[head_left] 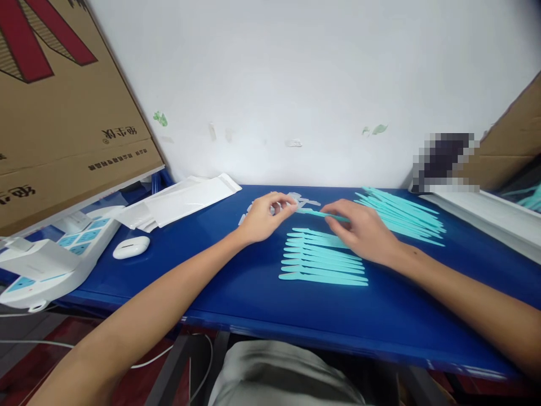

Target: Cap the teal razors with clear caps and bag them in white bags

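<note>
The right hand [364, 230] is pinching a teal stick [316, 213], which is pointing left, roughly along the table's [236, 282] back edge. At its tip, the left hand's [262, 219] thumb and forefinger are pressing together, their grip unclear.

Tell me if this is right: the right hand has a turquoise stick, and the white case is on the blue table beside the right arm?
Almost: the head view shows the white case by the left arm, not the right arm. It is on the blue table, and the right hand does hold a turquoise stick.
</note>
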The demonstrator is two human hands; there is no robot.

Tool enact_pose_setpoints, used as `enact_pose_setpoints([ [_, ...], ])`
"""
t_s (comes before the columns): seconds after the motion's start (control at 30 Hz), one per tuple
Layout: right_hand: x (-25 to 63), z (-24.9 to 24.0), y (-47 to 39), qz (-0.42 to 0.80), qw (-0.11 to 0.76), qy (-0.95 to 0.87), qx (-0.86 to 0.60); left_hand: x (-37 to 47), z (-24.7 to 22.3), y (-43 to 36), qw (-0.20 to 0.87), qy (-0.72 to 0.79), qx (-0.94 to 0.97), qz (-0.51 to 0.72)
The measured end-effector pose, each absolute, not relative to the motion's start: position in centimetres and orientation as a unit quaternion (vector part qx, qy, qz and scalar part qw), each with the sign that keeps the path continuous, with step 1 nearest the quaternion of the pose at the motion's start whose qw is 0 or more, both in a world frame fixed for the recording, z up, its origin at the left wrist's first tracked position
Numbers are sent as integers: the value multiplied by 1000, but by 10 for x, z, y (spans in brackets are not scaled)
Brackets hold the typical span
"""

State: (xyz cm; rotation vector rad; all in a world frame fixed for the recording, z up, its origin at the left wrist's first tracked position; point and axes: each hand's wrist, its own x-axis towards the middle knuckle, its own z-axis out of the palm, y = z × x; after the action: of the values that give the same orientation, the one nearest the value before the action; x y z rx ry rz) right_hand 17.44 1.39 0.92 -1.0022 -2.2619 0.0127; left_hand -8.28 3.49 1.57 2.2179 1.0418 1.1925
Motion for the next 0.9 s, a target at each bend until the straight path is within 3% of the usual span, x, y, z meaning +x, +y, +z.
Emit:
enact_pose_setpoints([
  [0.23,189,-2,28,23,230,-872,-431,-112,12,53,16,461,844,274],
  [0.67,186,10,17,-17,131,-921,-365,-99,7,50,-49,459,878,125],
  [0.9,191,5,22,35,141,-912,-383,-99,11,46,-85,431,895,70],
])
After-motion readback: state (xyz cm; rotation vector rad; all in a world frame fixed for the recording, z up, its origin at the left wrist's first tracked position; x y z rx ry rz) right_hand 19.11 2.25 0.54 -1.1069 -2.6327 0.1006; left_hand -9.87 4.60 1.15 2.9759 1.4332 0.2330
